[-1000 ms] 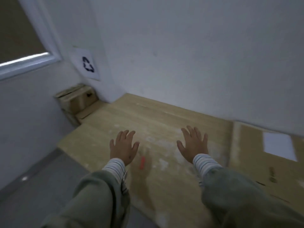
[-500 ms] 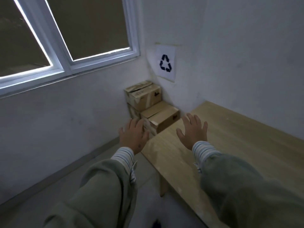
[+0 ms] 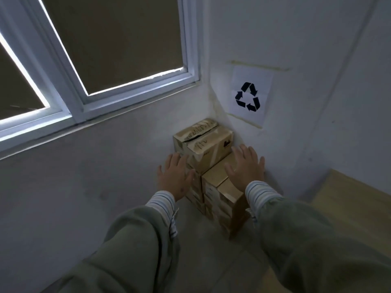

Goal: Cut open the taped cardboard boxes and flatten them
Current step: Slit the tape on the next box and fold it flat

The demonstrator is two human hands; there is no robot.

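Hands lead the view: the left hand (image 3: pixel 176 178) and the right hand (image 3: pixel 246 169) both reach forward with fingers spread and straight, released and holding nothing, each coming out of a striped cuff under a grey-green sleeve. Between them and just beyond the fingertips stands the stack of boxes (image 3: pixel 213 172), pushed into the corner where the two walls meet. The top box (image 3: pixel 203 142) lies ahead of both palms and a little higher, its long axis running from the left hand's side back toward the corner; its taped lid is dented and carries scrawled writing. The left hand is at that box's near left end, the right hand over the lower boxes (image 3: pixel 224 187) at its near right side, so the two hands bracket the stack and seem about equally near; whether either palm touches cardboard I cannot tell. My guess is that the coming move is a two-handed lift of the top box, which needs the palms to close inward on its ends. Counting is unsure: one box on top, at least two below it on the right, and more faces under those, perhaps five or six in all, dimly lit. Farther out from the right hand hangs one recycling sign (image 3: pixel 249 96) on the wall, and a wooden bench (image 3: pixel 349 199) edge shows lower right. Farther out from the left hand is one window (image 3: pixel 101 66). No cutting tool is visible.
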